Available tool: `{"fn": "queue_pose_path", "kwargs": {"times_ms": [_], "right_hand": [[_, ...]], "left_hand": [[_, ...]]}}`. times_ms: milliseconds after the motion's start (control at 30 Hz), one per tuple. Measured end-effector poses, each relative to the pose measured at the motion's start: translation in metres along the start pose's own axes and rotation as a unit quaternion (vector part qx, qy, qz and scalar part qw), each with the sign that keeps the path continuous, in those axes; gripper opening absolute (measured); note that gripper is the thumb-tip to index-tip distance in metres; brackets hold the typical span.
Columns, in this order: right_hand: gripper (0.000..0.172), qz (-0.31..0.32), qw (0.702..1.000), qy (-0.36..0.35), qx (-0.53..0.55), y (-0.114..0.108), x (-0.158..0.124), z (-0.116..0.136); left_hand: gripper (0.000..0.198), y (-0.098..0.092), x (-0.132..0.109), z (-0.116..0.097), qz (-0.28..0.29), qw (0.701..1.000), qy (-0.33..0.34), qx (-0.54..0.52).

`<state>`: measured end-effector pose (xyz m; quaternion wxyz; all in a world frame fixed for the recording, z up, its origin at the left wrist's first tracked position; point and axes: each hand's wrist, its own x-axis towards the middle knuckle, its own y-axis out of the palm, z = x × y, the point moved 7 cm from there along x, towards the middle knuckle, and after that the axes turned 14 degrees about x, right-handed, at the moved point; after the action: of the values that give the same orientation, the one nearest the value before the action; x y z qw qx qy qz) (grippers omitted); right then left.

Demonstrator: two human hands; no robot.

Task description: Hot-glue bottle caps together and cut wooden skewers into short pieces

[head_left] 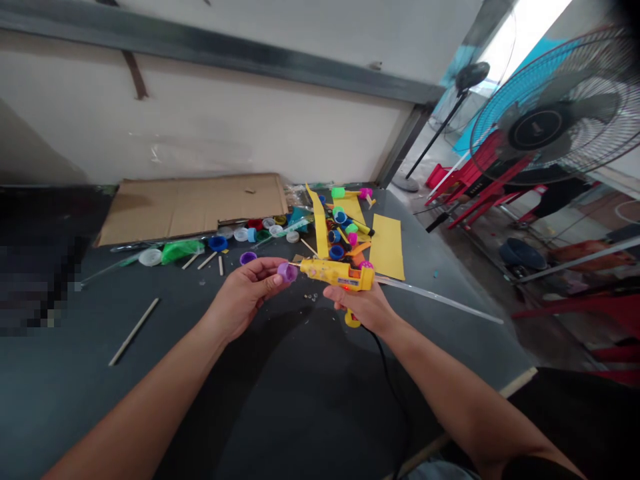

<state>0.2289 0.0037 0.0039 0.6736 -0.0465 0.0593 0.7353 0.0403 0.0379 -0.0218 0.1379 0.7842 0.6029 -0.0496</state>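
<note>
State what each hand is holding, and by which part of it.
The left hand pinches a purple plastic bottle cap by its side; the right hand grips a yellow hot glue gun by its handle.

Room to pass lay over the table [70, 393] before the left hand [245, 300] and right hand [363, 308], crossed by a black cord [386, 373] and a loose wooden stick [134, 331]. Bottle caps [270, 230] and yellow card [387, 247] obstructed the far side; gaps among them appeared narrow, though detail was poor.
</note>
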Motion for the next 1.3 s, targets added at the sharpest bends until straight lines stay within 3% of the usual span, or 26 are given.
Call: {"fn": "queue_pose_path", "kwargs": {"times_ms": [433, 633, 900, 1300], "right_hand": [[0.04, -0.014, 1.0, 0.006, -0.001, -0.0015, -0.0007, 0.0023], [0.033, -0.002, 1.0, 0.012, 0.005, 0.0011, -0.0011, 0.0016], [0.039, -0.031, 0.999, 0.005, -0.019, -0.0033, -0.0015, 0.0043], [0.032, -0.035, 0.999, 0.005, -0.024, -0.0047, -0.0017, 0.005]], "left_hand": [[0.027, -0.0004, -0.0015, -0.0006, 0.001, 1.0, -0.017, -0.013], [0.025, 0.0013, -0.0014, 0.0006, 0.007, 1.0, -0.022, -0.021], [0.021, 0.0002, -0.0032, -0.0004, 0.011, 0.999, -0.028, -0.019], [0.02, 0.0005, -0.0027, 0.0005, 0.01, 0.999, -0.032, -0.025]]}}
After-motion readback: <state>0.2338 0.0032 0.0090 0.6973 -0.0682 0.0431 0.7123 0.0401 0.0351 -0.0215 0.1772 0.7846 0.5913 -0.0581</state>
